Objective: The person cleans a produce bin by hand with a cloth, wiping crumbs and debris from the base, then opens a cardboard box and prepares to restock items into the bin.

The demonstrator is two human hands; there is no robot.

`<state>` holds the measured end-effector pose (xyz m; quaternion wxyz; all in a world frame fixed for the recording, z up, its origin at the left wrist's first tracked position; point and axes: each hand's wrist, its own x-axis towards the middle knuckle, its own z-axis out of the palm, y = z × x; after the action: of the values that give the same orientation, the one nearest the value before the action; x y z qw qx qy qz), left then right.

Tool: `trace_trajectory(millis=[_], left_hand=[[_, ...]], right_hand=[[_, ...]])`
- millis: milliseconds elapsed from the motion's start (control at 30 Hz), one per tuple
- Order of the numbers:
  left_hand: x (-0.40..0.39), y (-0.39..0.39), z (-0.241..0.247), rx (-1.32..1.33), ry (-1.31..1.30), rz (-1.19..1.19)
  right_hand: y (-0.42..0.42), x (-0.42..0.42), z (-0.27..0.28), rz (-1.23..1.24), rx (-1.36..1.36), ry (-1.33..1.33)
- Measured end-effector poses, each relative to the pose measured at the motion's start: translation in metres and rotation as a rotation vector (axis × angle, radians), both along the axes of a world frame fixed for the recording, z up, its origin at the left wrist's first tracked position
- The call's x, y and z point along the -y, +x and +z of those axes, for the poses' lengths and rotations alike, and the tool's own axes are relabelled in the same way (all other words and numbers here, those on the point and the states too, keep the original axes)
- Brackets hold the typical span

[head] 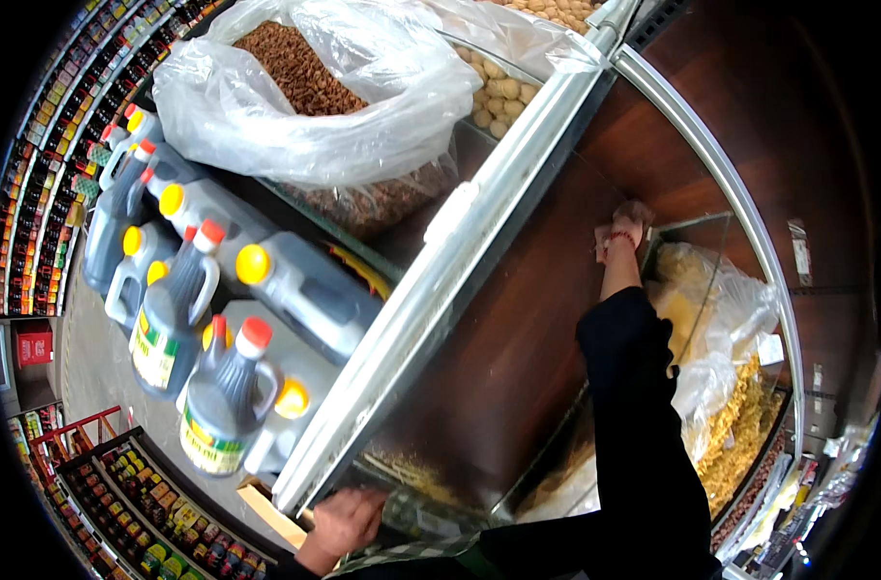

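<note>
My right arm, in a black sleeve, reaches into a display bin lined with dark wood-look panels (498,333). At its far end my right hand (624,226), with a red bead bracelet at the wrist, presses a pale crumpled cloth (601,245) against the panel. Most of that cloth is hidden by the hand. Low in the view, my left hand (348,523) is blurred, its fingers curled beside the lower end of the metal rail (404,319). Whether it grips anything is hidden. Beneath it shows part of a checked apron (411,545).
Left of the rail stand large jugs of dark liquid (219,406). Above them a clear plastic bag (382,138) holds brown dried pieces (295,69), near walnuts (502,98). Glass dividers (705,304) edge a bin of bagged yellow dried food (734,428). Stocked shelves (157,507) stand beyond.
</note>
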<state>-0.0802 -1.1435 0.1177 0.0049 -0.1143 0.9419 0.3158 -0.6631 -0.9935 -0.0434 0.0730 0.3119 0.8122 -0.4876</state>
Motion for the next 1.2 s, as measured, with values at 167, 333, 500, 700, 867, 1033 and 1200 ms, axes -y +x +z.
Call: trace_trajectory(millis=[167,333,500,700,867,1033,1200], left_hand=[[0.005,-0.021,-0.008,-0.025,0.070,-0.046],[-0.002,-0.010,-0.004,0.023,-0.009,-0.009],[0.001,-0.016,-0.003,-0.032,0.020,-0.012],[-0.003,-0.013,-0.007,-0.051,0.008,-0.036],[-0.006,-0.020,0.004,-0.011,-0.034,0.001],[-0.007,-0.022,0.002,0.013,-0.059,0.002],[-0.005,-0.022,0.003,0.031,-0.065,-0.015]], right_hand=[[-0.094,0.008,-0.091,0.588,-0.278,0.993],[0.067,0.090,-0.049,1.008,-0.812,0.623],[0.089,0.064,0.027,0.394,-0.337,-0.856],[0.004,0.106,0.143,0.421,-0.565,-0.759],[0.107,0.120,0.113,0.674,-0.861,-0.248],[0.189,0.100,0.092,0.707,-0.941,-0.355],[0.013,0.116,0.135,0.252,-0.592,-0.947]])
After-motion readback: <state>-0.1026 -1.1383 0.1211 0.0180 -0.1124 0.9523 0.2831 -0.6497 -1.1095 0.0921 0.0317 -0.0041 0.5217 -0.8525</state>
